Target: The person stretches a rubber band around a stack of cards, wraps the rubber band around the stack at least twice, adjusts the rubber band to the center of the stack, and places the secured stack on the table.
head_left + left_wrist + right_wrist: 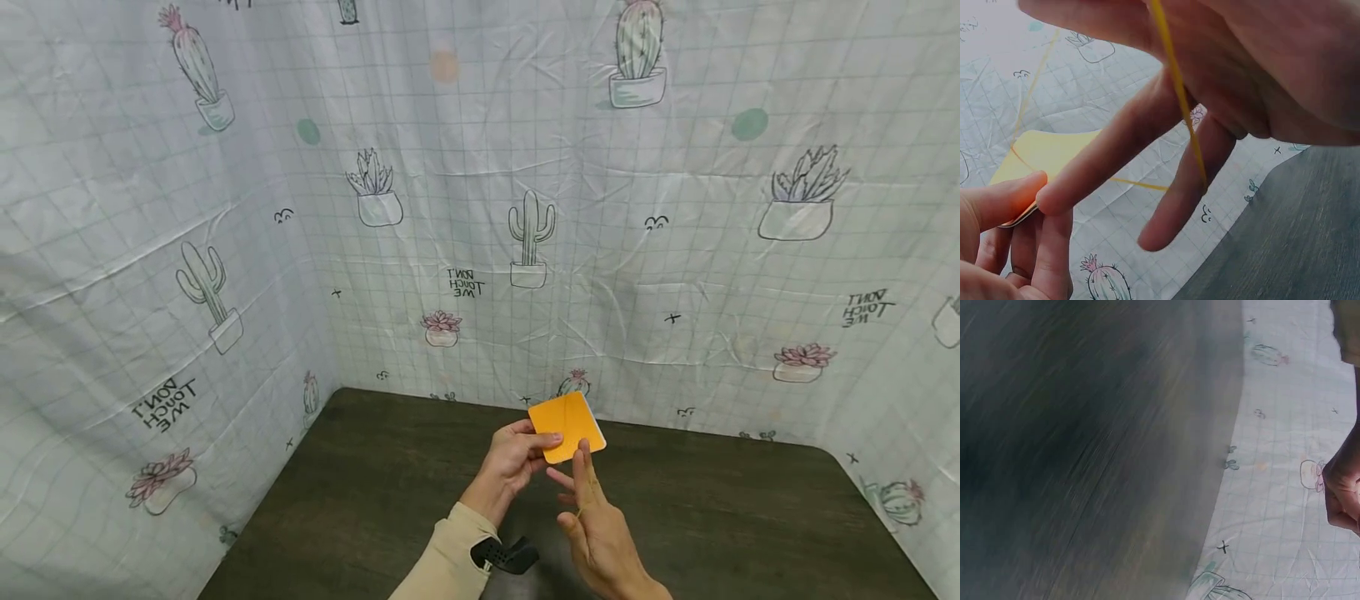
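Note:
My left hand (513,458) pinches a thin orange square pad (567,421) with rounded corners and a white edge, its thumb lying on the face. In the left wrist view a yellow rubber band (1179,87) stretches from the pad across the palm and fingers of my right hand (603,533). That hand's fingers are spread and mostly straight, one fingertip right at the pad's lower edge in the head view. In the right wrist view only part of a hand (1342,487) shows at the right edge; the pad and band are out of sight there.
Below the hands lies a dark wood-grain table (375,483). A white curtain (480,167) printed with cacti hangs around its back and sides. A black strap mount (504,554) sits on the left wrist over a beige sleeve (450,558).

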Demonstrator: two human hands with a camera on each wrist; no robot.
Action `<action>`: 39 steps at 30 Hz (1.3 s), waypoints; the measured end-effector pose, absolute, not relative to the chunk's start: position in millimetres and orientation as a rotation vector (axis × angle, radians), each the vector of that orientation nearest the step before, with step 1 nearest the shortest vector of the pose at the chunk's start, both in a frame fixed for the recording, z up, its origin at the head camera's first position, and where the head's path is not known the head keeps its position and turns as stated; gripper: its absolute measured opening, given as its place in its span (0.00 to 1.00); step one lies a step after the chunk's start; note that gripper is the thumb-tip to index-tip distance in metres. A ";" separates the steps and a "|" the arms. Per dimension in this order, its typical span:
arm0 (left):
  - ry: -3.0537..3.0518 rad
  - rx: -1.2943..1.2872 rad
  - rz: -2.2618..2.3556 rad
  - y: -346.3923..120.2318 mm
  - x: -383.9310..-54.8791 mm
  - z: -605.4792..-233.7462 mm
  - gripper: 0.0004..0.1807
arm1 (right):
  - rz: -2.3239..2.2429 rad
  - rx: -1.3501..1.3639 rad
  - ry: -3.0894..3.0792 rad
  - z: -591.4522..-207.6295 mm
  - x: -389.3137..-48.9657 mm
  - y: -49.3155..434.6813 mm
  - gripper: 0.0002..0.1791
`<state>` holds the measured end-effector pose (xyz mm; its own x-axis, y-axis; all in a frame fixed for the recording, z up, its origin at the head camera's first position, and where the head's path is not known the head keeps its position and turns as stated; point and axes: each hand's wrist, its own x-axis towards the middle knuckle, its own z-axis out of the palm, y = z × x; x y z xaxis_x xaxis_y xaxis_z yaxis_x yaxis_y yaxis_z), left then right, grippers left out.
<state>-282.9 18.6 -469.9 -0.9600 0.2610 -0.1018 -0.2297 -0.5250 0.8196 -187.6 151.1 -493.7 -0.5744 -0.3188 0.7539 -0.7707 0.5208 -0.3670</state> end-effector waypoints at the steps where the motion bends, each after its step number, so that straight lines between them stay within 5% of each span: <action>1: 1.345 0.045 2.527 18.9 -283.3 -469.9 0.16 | 1.004 0.867 -2.129 -493.4 -187.0 149.9 0.37; 14: 1.354 -0.003 2.619 24.8 -285.6 -465.0 0.16 | 1.481 0.679 -1.863 -458.3 -173.3 120.1 0.33; 39: 1.541 0.066 2.737 27.7 -286.3 -453.9 0.15 | 2.151 0.222 -1.656 -461.7 -172.6 113.5 0.26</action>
<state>-286.3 27.7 -453.9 -0.9991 0.0208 0.0362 0.0202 -0.5189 0.8546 -172.6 113.5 -461.7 -0.9012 0.2260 0.3700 -0.4154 -0.2062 -0.8859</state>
